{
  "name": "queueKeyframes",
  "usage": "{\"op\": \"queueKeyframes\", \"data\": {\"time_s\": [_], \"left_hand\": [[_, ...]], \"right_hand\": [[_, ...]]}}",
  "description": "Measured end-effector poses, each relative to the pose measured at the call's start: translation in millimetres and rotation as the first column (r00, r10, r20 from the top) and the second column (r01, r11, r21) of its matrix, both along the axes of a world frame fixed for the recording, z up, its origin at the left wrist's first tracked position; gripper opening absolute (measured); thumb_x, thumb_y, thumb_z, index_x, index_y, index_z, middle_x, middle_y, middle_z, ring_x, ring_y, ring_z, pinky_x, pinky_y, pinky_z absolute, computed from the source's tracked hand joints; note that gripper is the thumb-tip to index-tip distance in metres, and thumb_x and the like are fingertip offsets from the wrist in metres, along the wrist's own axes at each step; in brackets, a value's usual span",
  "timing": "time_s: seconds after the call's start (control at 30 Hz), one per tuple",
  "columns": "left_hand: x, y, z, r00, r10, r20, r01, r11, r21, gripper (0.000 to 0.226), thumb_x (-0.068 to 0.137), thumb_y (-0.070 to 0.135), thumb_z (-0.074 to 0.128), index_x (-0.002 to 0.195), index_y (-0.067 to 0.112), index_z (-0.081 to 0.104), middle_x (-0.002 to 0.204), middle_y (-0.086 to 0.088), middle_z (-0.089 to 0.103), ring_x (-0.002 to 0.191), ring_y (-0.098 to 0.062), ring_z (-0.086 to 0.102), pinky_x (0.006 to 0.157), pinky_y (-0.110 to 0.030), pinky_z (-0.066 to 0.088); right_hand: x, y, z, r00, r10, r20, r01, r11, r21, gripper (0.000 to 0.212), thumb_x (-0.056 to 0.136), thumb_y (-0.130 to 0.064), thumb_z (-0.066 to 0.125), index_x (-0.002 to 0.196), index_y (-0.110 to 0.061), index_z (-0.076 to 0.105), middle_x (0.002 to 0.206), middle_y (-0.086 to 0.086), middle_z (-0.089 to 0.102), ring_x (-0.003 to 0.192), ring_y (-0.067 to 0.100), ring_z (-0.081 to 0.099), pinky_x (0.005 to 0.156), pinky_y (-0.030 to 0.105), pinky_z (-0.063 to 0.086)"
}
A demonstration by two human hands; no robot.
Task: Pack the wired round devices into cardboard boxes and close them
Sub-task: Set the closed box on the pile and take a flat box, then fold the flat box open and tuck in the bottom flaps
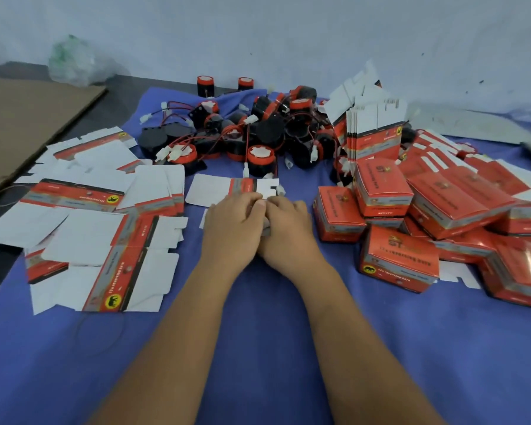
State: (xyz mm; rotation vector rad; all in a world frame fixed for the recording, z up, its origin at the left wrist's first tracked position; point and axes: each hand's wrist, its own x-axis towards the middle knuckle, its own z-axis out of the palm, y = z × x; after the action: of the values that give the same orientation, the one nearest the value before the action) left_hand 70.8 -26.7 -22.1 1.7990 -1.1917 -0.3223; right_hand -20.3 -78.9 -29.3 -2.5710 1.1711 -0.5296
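Note:
My left hand (233, 225) and my right hand (288, 231) lie side by side in the middle of the blue cloth, fingers curled onto a flat unfolded red-and-white box (224, 187) whose white flaps stick out beyond them. What lies under my palms is hidden. Behind it is a heap of black-and-red round devices (258, 133) with red wires and white plugs. Closed red boxes (411, 222) are piled to the right. More flat boxes (105, 240) are spread on the left.
A stack of flat boxes (371, 130) stands upright behind the closed ones. Brown cardboard sheet (22, 124) lies at far left, with a crumpled plastic bag (74, 62) by the wall. The blue cloth (258, 348) covers the floor near me.

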Motion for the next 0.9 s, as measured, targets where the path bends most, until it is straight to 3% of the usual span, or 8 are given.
{"op": "queueKeyframes", "data": {"time_s": [0.07, 0.2, 0.33, 0.43, 0.53, 0.6, 0.73, 0.9], "left_hand": [[3, 3, 0, 0.998, 0.046, -0.035, -0.047, 0.999, -0.022, 0.040, 0.087, 0.030, 0.043, 0.116, 0.021, 0.068, 0.112, 0.002, 0.069, 0.108, -0.019, 0.059, 0.103, -0.048, 0.041], [8, 2, -1, 0.992, 0.126, 0.004, -0.126, 0.992, 0.020, 0.034, 0.091, 0.014, 0.051, 0.121, 0.019, 0.066, 0.122, -0.005, 0.064, 0.117, -0.026, 0.054, 0.107, -0.051, 0.036], [11, 0, -4, 0.992, 0.123, 0.012, -0.123, 0.992, -0.022, 0.035, 0.091, 0.017, 0.058, 0.126, 0.019, 0.063, 0.130, -0.004, 0.058, 0.119, -0.021, 0.052, 0.104, -0.045, 0.040], [12, -1, -1, 0.985, 0.049, -0.168, -0.073, 0.988, -0.134, 0.039, 0.086, 0.027, 0.066, 0.124, 0.024, 0.061, 0.126, 0.003, 0.058, 0.113, -0.013, 0.056, 0.098, -0.037, 0.048], [9, 0, 3, 0.956, -0.088, -0.279, 0.030, 0.978, -0.204, 0.054, 0.081, 0.030, 0.072, 0.131, 0.024, 0.053, 0.124, 0.006, 0.057, 0.112, -0.011, 0.059, 0.091, -0.030, 0.052], [9, 0, 1, 0.981, -0.087, -0.174, 0.056, 0.983, -0.175, 0.070, 0.077, 0.035, 0.075, 0.139, 0.023, 0.046, 0.133, 0.005, 0.051, 0.124, -0.014, 0.051, 0.101, -0.035, 0.047], [6, -1, -3, 0.981, 0.126, 0.146, -0.131, 0.991, 0.026, 0.093, 0.071, 0.056, 0.072, 0.149, 0.032, 0.029, 0.156, -0.004, 0.025, 0.144, -0.027, 0.022, 0.116, -0.048, 0.021], [10, -1, -4, 0.995, 0.094, 0.042, -0.095, 0.995, 0.009, 0.100, 0.064, 0.065, 0.076, 0.147, 0.028, 0.034, 0.134, -0.002, 0.047, 0.127, -0.026, 0.044, 0.108, -0.050, 0.038]], "right_hand": [[1, 3, 2, 0.968, 0.027, 0.250, -0.054, 0.993, 0.101, 0.034, 0.083, -0.014, 0.062, 0.116, -0.018, 0.065, 0.107, 0.003, 0.063, 0.099, 0.028, 0.054, 0.089, 0.039, 0.042], [1, 11, 9, 0.774, -0.111, 0.624, -0.151, 0.924, 0.351, 0.043, 0.081, 0.004, 0.063, 0.115, -0.022, 0.066, 0.106, -0.009, 0.064, 0.098, 0.003, 0.057, 0.077, 0.007, 0.044], [2, 9, 15, 0.550, -0.326, 0.769, -0.245, 0.817, 0.521, 0.046, 0.085, 0.008, 0.061, 0.116, -0.026, 0.061, 0.116, -0.001, 0.063, 0.095, 0.002, 0.063, 0.079, 0.016, 0.052], [3, 7, 18, 0.377, -0.514, 0.770, -0.394, 0.663, 0.636, 0.043, 0.089, 0.005, 0.061, 0.123, -0.021, 0.054, 0.120, 0.007, 0.061, 0.101, 0.016, 0.064, 0.087, 0.030, 0.054], [3, 3, 20, 0.379, -0.576, 0.724, -0.464, 0.559, 0.687, 0.034, 0.094, -0.003, 0.057, 0.128, -0.001, 0.054, 0.097, 0.019, 0.060, 0.080, 0.025, 0.058, 0.077, 0.037, 0.049], [3, 4, 21, 0.397, -0.564, 0.724, -0.468, 0.555, 0.688, 0.028, 0.095, -0.004, 0.055, 0.122, 0.002, 0.061, 0.096, 0.019, 0.064, 0.082, 0.025, 0.060, 0.076, 0.035, 0.052], [4, 8, 18, 0.385, -0.480, 0.788, -0.414, 0.673, 0.612, 0.027, 0.093, 0.004, 0.048, 0.087, -0.010, 0.071, 0.084, 0.004, 0.072, 0.070, 0.013, 0.063, 0.068, 0.027, 0.052], [1, 2, 14, 0.375, -0.485, 0.790, -0.243, 0.771, 0.589, 0.019, 0.091, 0.004, 0.050, 0.088, -0.010, 0.062, 0.078, -0.001, 0.063, 0.067, 0.011, 0.052, 0.061, 0.022, 0.045]]}}
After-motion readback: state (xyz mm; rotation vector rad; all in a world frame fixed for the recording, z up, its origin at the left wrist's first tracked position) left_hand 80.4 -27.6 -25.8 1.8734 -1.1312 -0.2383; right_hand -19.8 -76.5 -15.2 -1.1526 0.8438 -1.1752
